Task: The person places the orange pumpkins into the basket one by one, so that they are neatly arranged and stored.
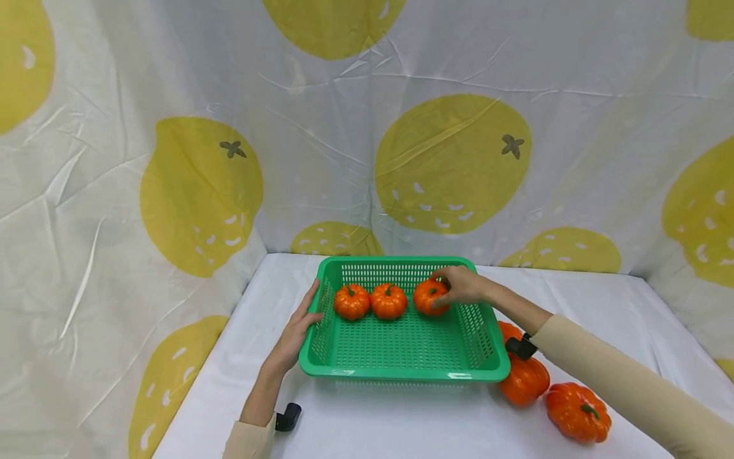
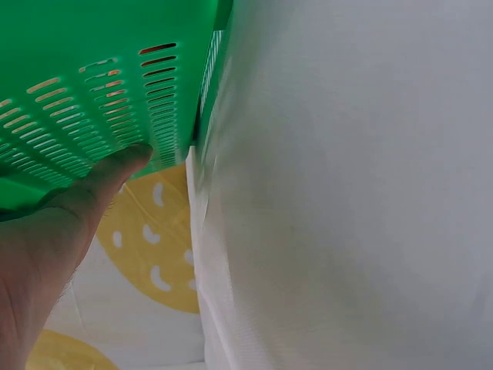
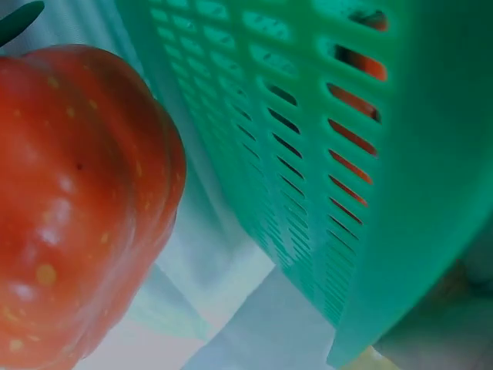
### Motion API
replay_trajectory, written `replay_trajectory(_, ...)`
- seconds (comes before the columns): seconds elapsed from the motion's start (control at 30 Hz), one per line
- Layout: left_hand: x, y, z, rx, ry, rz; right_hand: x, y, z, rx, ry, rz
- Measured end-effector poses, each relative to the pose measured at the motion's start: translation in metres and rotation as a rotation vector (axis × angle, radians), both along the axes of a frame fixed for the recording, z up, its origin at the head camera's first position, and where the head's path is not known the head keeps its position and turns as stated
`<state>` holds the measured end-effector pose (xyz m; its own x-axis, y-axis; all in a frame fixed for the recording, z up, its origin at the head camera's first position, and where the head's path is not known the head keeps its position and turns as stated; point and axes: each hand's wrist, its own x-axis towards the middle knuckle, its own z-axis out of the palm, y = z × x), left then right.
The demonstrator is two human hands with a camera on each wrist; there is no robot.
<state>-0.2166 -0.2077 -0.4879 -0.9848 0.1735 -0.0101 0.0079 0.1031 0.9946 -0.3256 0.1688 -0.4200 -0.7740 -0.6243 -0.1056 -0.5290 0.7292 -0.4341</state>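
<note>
Grip state: the right hand (image 1: 463, 285) holds the right-hand pumpkin (image 1: 425, 298) inside the green basket (image 1: 401, 374), thumb on the near side and fingers on the far side. The left hand (image 1: 294, 336) grips nothing tightly; its fingers lie extended along the basket's left rim, and the left wrist view shows one digit against the slotted wall.

Positions: the held pumpkin is in the far right part of the basket. The left pumpkin (image 1: 352, 303) and middle pumpkin (image 1: 388, 303) sit side by side to its left, with a gap before the held one. Right of the basket, on the white table (image 1: 395, 424), lie a near pumpkin (image 1: 579, 414), a second pumpkin (image 1: 523, 384) and a partly hidden pumpkin (image 1: 508, 331).

Handling, as judged:
1. Steady the rim with light left-hand contact; pushing could slide the basket.
2. Support the pumpkin on opposite sides, clear of its stem. Its glossy skin may slip.
3. Confirm contact with the basket floor before releasing; whether it rests there cannot be told.
4. Raise the wrist above the right wall when withdrawing, avoiding the rim and the pumpkins outside.
</note>
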Motion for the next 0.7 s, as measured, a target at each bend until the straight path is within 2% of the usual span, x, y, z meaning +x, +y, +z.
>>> replay_trajectory(0.23, 0.0, 0.001, 0.0, 0.003, -0.001, 0.008, -0.002, -0.003, -0.008, 0.024, -0.008, 0.0)
replay_trajectory(0.37, 0.0, 0.002, 0.001, 0.011, 0.001, 0.004, -0.003, -0.003, -0.012, 0.038, 0.028, 0.01)
replay_trajectory(0.53, 0.0, 0.001, 0.0, 0.001, -0.001, 0.009, -0.003, -0.003, -0.012, 0.068, 0.044, 0.037)
replay_trajectory(0.7, 0.0, 0.0, 0.0, -0.003, 0.001, 0.01, 0.003, -0.002, -0.01, 0.045, 0.078, 0.04)
